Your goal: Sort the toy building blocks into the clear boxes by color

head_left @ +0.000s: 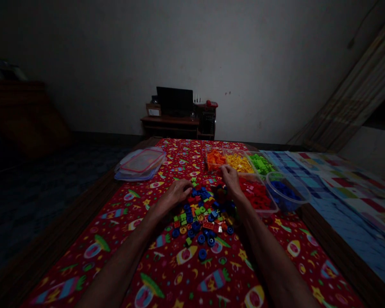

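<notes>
A loose heap of small toy bricks (202,216) in blue, green, red and orange lies on a red patterned cloth (179,273). My left hand (177,191) rests at the heap's far left edge, fingers curled down onto the pieces. My right hand (231,178) reaches past the heap toward clear tubs, fingers pinched together beside the tub of yellow bricks (239,162); what it pinches is too small to name. Around it stand tubs of orange bricks (214,159), green bricks (262,164), red bricks (255,194) and a round tub of blue bricks (287,191).
A stack of clear plastic lids (140,164) sits at the far left of the cloth. A chequered cloth (340,188) covers the surface to the right. A low desk with a dark monitor (175,102) stands against the back wall. The room is dim.
</notes>
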`<state>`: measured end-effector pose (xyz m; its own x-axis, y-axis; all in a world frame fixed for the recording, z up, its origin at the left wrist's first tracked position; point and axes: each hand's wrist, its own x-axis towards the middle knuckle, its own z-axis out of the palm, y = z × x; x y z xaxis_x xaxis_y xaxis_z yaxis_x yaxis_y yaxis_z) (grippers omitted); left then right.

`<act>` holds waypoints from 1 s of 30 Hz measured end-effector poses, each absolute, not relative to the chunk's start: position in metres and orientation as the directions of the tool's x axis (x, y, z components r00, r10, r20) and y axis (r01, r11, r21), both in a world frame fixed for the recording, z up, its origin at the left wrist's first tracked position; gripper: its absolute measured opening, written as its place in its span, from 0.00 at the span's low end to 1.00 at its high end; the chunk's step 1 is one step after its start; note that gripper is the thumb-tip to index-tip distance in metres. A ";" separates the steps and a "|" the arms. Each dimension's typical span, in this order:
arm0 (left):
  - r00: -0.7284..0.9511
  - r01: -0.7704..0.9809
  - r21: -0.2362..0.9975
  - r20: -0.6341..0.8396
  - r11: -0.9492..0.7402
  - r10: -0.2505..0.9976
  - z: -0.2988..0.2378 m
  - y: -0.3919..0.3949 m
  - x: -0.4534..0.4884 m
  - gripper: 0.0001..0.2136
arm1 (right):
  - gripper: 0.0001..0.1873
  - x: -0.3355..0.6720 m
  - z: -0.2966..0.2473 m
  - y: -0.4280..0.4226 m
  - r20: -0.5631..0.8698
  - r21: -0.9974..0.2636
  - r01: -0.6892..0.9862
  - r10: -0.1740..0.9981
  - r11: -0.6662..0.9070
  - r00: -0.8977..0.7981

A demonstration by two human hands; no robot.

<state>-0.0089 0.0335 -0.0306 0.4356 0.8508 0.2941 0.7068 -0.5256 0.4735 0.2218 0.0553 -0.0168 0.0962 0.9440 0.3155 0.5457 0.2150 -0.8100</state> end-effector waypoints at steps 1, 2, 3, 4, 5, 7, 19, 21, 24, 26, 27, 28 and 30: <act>0.436 0.710 0.468 0.294 -0.526 0.851 -0.030 0.034 -0.009 0.13 | 0.24 0.220 -0.015 0.055 0.327 -0.791 0.573 0.939 0.214 0.101; 0.440 0.712 0.463 0.292 -0.528 0.849 -0.030 0.034 -0.009 0.13 | 0.22 0.216 -0.013 0.054 0.332 -0.768 0.607 0.938 0.206 0.102; 0.444 0.712 0.459 0.291 -0.531 0.847 -0.030 0.034 -0.009 0.13 | 0.20 0.211 -0.011 0.054 0.330 -0.735 0.649 0.940 0.199 0.085; 0.447 0.712 0.456 0.293 -0.534 0.845 -0.029 0.035 -0.009 0.13 | 0.18 0.205 -0.009 0.053 0.316 -0.683 0.700 0.948 0.208 0.026; 0.444 0.713 0.454 0.297 -0.534 0.845 -0.029 0.035 -0.009 0.13 | 0.16 0.199 -0.008 0.053 0.295 -0.617 0.756 0.955 0.219 -0.036; 0.438 0.720 0.453 0.290 -0.525 0.851 -0.030 0.036 -0.010 0.12 | 0.15 0.186 -0.007 0.055 0.201 -0.453 0.859 0.966 0.239 -0.163; 0.472 0.736 0.433 0.222 -0.520 0.853 -0.013 0.032 -0.017 0.16 | 0.14 0.186 -0.002 0.053 0.155 -0.417 0.819 0.919 0.394 -0.363; 0.470 0.747 0.426 0.206 -0.511 0.858 -0.006 0.029 -0.016 0.16 | 0.15 0.184 -0.004 0.052 0.121 -0.412 0.811 0.907 0.416 -0.404; 0.498 0.746 0.419 0.166 -0.518 0.851 -0.004 0.026 -0.015 0.16 | 0.16 0.175 -0.009 0.052 0.081 -0.321 0.848 0.905 0.421 -0.419; 0.536 0.731 0.429 0.120 -0.530 0.836 -0.007 0.024 -0.013 0.15 | 0.14 0.167 -0.010 0.053 0.057 -0.246 0.879 0.911 0.409 -0.408; 0.554 0.725 0.437 0.089 -0.532 0.828 -0.009 0.023 -0.013 0.14 | 0.14 0.163 -0.010 0.053 0.032 -0.220 0.893 0.918 0.393 -0.396; 0.566 0.724 0.446 0.049 -0.525 0.823 -0.011 0.022 -0.011 0.13 | 0.14 0.160 -0.009 0.054 -0.002 -0.206 0.904 0.924 0.374 -0.383; 0.569 0.738 0.453 -0.019 -0.500 0.822 -0.015 0.021 -0.008 0.12 | 0.13 0.156 -0.005 0.056 -0.083 -0.207 0.915 0.926 0.347 -0.369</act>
<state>-0.0083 0.0213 -0.0150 0.5687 0.8223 -0.0194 0.7380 -0.4997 0.4534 0.1558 0.0563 -0.0053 -0.3693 0.9256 -0.0827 0.9150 0.3465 -0.2068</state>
